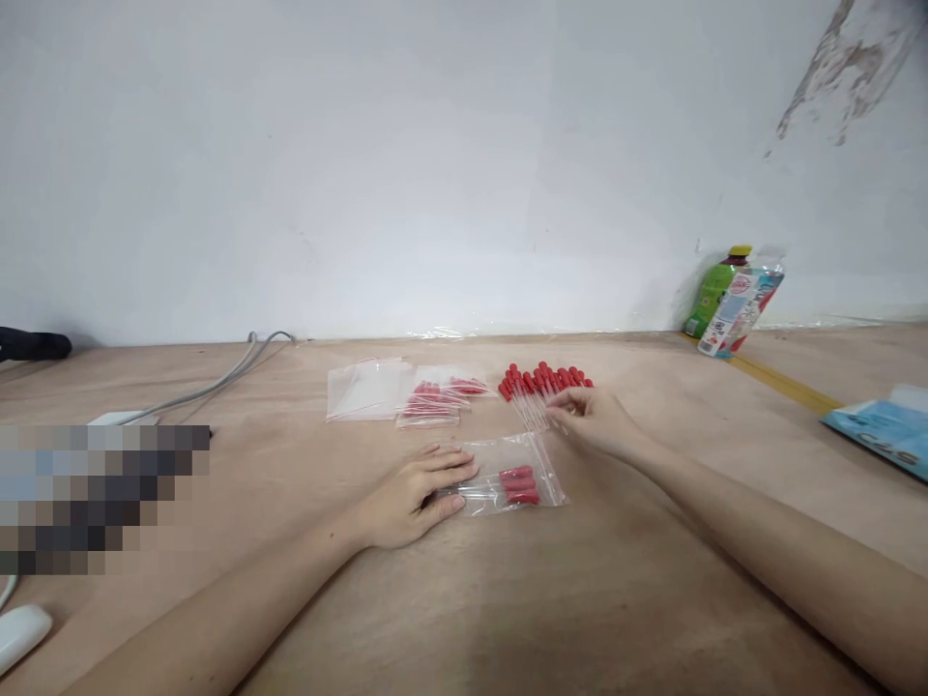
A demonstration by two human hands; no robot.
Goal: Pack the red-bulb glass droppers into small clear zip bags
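Note:
My left hand [413, 498] lies flat with fingers stretched over the left end of a clear zip bag [485, 454]. Inside the bag are droppers with red bulbs [519, 485] and clear stems, their bulbs pointing right. Beyond it, a row of loose red-bulbed droppers [543, 379] rests on the table, stems towards me. At the right side of that row, my right hand [591, 418] pinches at the stems of the loose droppers, thumb and fingertips close together. The exact grip is partly hidden by the fingers.
Filled bags with red droppers [431, 401] are stacked beside flat zip bags [366, 390]. A green bottle [710, 298] and a carton [740, 311] lean against the wall. At the right lies a blue packet [884, 430]; a grey cable [210, 385] and white mouse [21, 633] are left.

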